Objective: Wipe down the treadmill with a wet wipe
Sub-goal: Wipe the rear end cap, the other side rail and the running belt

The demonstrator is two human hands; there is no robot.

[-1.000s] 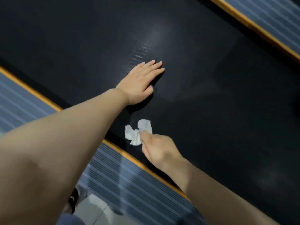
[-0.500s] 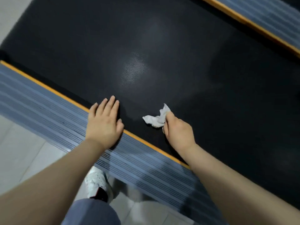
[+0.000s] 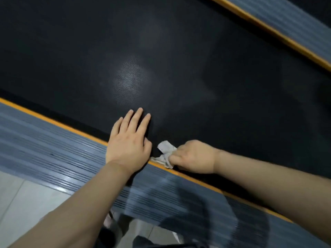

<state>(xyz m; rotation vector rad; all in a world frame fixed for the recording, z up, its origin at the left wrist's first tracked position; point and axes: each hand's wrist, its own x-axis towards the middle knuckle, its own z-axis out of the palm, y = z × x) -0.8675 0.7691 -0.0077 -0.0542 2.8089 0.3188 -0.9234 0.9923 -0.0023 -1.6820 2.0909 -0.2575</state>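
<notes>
The left hand (image 3: 129, 142) lies flat, palm down, across the near edge of the treadmill belt (image 3: 179, 68), its fingers (image 3: 138, 119) straight and released, spread slightly and pointing toward one o'clock onto the black textured surface, while the heel of the palm sits over the orange trim strip (image 3: 53, 120) and the grey ribbed side rail (image 3: 44, 145). Just beside it, at its three o'clock, the right hand (image 3: 193, 156) is clenched around a crumpled white wet wipe (image 3: 165, 153), with the knuckles turned toward nine o'clock. The wipe sticks out of the fist toward the left hand; its lower fold lies on the orange strip and its upper corner rests on the belt edge, close to the left thumb, though contact between them cannot be judged. A pale patch of reflected light (image 3: 131, 83) shows the dotted weave of the belt at twelve o'clock from the left hand. The far side rail (image 3: 295, 20), also grey with an orange edge, crosses the frame at one o'clock. Light floor tiles (image 3: 21, 203) show at seven o'clock, and a blurred shoe (image 3: 109, 219) appears at six o'clock beneath the forearms.
</notes>
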